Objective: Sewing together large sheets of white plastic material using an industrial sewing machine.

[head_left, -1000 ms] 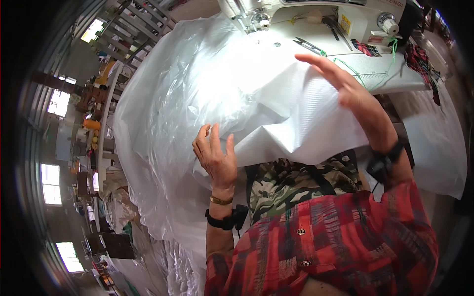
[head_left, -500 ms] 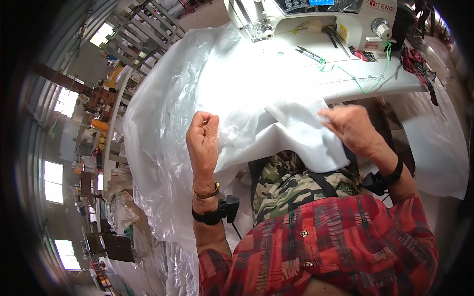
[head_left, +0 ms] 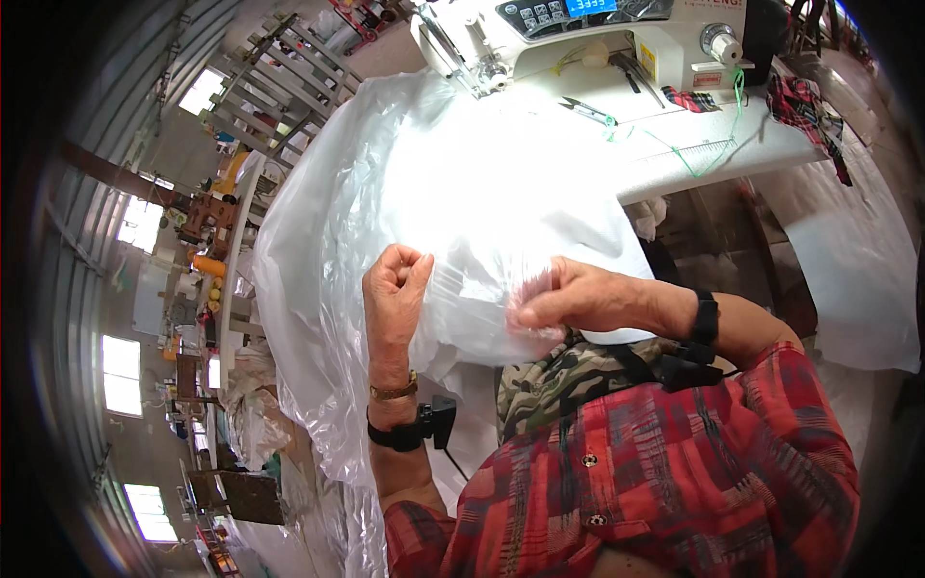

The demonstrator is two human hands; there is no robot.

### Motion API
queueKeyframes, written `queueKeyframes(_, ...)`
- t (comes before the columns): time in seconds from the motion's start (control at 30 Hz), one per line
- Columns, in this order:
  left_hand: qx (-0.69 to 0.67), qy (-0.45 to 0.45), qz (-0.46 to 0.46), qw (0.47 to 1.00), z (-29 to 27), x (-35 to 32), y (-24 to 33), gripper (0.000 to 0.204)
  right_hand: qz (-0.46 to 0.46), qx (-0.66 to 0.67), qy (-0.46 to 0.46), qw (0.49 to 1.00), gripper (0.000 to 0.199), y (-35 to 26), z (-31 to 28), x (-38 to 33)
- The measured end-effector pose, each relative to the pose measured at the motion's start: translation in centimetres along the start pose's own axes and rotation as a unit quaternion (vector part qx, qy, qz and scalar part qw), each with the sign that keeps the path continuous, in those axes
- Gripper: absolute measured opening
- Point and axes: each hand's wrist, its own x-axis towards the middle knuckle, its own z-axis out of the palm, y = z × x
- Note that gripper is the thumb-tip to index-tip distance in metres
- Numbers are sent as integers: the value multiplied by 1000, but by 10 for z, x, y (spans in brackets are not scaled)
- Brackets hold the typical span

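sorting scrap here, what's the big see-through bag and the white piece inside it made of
The large clear crinkled bag looks like thin plastic film: glossy, translucent, full of sharp wrinkles, and both hands pinch it. The white sheet inside seems to be matte fabric, judging by its soft folds, though glare leaves that open.

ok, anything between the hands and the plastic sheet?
Nothing visible. The left hand is fisted on the clear plastic sheet at its near edge, and the right hand pinches the same edge beside it. Both touch it directly, over the lap, in front of the sewing machine.
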Motion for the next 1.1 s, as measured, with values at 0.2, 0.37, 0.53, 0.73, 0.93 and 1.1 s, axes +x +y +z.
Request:
queueKeyframes(0.2, 24, -23, -67, 997, -1, -14, -49, 17, 89, -88, -46, 991, 18, 7, -8, -36)
queueKeyframes(0.37, 143, -15, -34, 989, 7, -11, -36, 14, 100, -165, -47, 980, 19, 3, -11, -41)
queueKeyframes(0.53, 263, 61, 249, 930, 26, -25, 3, 20, 106, -223, -3, 969, 27, -2, 0, -39)
queueKeyframes(0.73, -140, -195, -225, 944, 66, -47, 3, 24, 41, -385, -17, 922, 26, -19, 6, -50)
queueKeyframes(0.93, -165, -163, -150, 961, 72, -80, 2, 12, -131, -518, 416, 735, 25, -12, -44, -90)
queueKeyframes(1.1, 33, -77, 73, 994, 54, -89, 24, 7, 49, -403, 485, 775, 37, 27, -60, -121)
